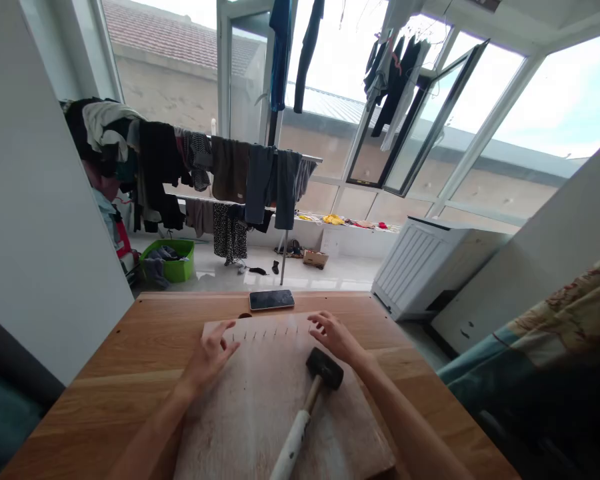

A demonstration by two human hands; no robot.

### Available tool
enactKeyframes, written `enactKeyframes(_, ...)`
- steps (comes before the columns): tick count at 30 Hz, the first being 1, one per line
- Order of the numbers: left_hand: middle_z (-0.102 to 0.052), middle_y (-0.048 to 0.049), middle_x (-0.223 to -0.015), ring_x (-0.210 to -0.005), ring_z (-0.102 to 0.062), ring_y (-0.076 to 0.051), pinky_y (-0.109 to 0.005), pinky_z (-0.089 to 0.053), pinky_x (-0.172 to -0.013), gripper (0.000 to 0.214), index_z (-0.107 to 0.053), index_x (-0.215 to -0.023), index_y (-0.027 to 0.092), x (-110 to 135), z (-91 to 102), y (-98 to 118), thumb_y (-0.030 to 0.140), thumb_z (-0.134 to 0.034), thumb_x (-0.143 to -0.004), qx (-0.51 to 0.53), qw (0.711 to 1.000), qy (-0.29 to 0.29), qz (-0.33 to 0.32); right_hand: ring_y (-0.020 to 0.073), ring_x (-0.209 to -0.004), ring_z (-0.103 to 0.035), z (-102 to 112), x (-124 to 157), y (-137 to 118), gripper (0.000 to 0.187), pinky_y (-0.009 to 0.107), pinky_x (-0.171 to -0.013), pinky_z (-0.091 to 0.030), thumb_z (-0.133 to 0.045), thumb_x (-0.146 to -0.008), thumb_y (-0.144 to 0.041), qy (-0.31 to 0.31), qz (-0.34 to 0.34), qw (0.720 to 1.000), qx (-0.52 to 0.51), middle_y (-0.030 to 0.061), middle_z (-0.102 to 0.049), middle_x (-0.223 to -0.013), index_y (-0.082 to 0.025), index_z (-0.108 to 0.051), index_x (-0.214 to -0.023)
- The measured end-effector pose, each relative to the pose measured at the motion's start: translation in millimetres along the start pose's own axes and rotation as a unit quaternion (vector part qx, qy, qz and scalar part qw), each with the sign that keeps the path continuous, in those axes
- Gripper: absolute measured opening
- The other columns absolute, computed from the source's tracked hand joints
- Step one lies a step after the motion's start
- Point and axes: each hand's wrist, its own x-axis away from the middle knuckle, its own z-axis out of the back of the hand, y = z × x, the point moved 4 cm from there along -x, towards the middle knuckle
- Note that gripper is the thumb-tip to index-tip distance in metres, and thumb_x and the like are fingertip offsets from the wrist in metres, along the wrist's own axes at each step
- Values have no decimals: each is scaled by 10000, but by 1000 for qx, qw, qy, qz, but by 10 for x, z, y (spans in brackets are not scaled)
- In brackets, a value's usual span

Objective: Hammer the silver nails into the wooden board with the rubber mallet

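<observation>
A pale wooden board (pixel 250 407) lies on the table, with a row of several thin nails (pixel 265 334) standing upright near its far edge. My left hand (pixel 213 350) is over the board's far left corner, thumb and fingers apart beside the leftmost nail, holding nothing. At the other end of the row, my right hand (pixel 333 335) has its fingers curved and apart close to the rightmost nail. Whether its fingertips touch that nail I cannot tell. A mallet (pixel 325 368) with a black head and a white-wrapped handle rests on the board, just below my right hand.
Beyond the board, a phone (pixel 272 300) lies on the wooden table (pixel 105 373), near a small dark round object (pixel 245 315). Past the table are a clothes rack (pixel 260 177), a green basket (pixel 180 267) and a white cabinet (pixel 415 267). A curtain (pixel 545 340) hangs right.
</observation>
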Motion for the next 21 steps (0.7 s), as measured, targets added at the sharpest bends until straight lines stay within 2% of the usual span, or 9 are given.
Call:
enactKeyframes(3, -754, -91, -1104, -795, -709, -222, -352, -540, -868, 472, -636, -1237, 189, -228, -181, -35, 416, -569, -828, 48, 997, -56, -11, 191, -876, -668, -84, -260, -70, 186, 275, -847, -490, -600, -837, -146, -45, 16, 999, 16, 74, -721, -918, -189, -764, -914)
enactKeyframes(4, -752, -89, -1128, -865, -720, -239, -355, -539, -889, 423, -667, -1183, 199, -262, -217, -42, 408, -562, -831, 70, 995, -69, -20, 197, -875, -670, -87, -294, -87, 193, 275, -847, -481, -588, -845, -142, -52, 18, 998, 21, 75, -730, -885, -189, -768, -897)
enactKeyframes(6, -747, -88, -1152, -920, -729, -257, -352, -562, -859, 370, -703, -1090, 203, -292, -241, -68, 421, -525, -850, 111, 990, -81, -19, 200, -880, -672, -70, -323, -118, 240, 283, -860, -469, -549, -881, -155, -53, 17, 998, 28, 77, -745, -888, -192, -763, -984)
enactKeyframes(9, -708, -111, -1238, -671, -726, -212, -340, -594, -680, 457, -656, -1187, 186, -275, -205, -129, 468, -515, -856, 149, 985, -83, 19, 190, -863, -676, -67, -345, -173, 288, 273, -850, -465, -540, -903, -179, -67, 17, 997, 34, 71, -760, -916, -199, -738, -1111)
enactKeyframes(12, -697, -124, -1254, -514, -659, -151, -330, -593, -660, 512, -596, -1279, 174, -234, -166, -140, 448, -553, -849, 145, 985, -93, 19, 176, -809, -677, -101, -373, -242, 212, 239, -777, -460, -592, -869, -164, -105, 26, 993, 44, 67, -767, -877, -194, -784, -953)
enactKeyframes(14, -730, -120, -1185, -476, -635, -134, -321, -591, -687, 447, -643, -1209, 159, -220, -164, -120, 431, -519, -878, 126, 987, -104, 4, 166, -775, -671, -103, -389, -289, 198, 228, -741, -448, -593, -868, -154, -116, 28, 991, 53, 64, -764, -833, -181, -789, -856)
enactKeyframes(17, -719, -124, -1206, -429, -620, -134, -310, -588, -611, 448, -675, -1169, 157, -232, -200, -91, 461, -473, -908, 127, 984, -122, 6, 154, -747, -663, -95, -410, -368, 233, 219, -714, -431, -558, -904, -168, -110, 23, 992, 66, 57, -760, -812, -178, -786, -857)
enactKeyframes(19, -704, -118, -1233, -565, -704, -186, -323, -602, -656, 457, -680, -1187, 161, -259, -232, -58, 466, -491, -904, 133, 983, -128, -2, 155, -749, -662, -124, -424, -431, 228, 216, -693, -417, -564, -911, -187, -105, 18, 991, 76, 57, -761, -818, -189, -787, -864)
enactKeyframes(21, -713, -105, -1215, -858, -751, -254, -353, -591, -833, 428, -698, -1177, 159, -289, -259, -4, 429, -507, -906, 122, 983, -135, -33, 158, -749, -663, -183, -439, -495, 196, 214, -665, -399, -599, -898, -199, -107, 14, 991, 85, 56, -763, -821, -205, -788, -847)
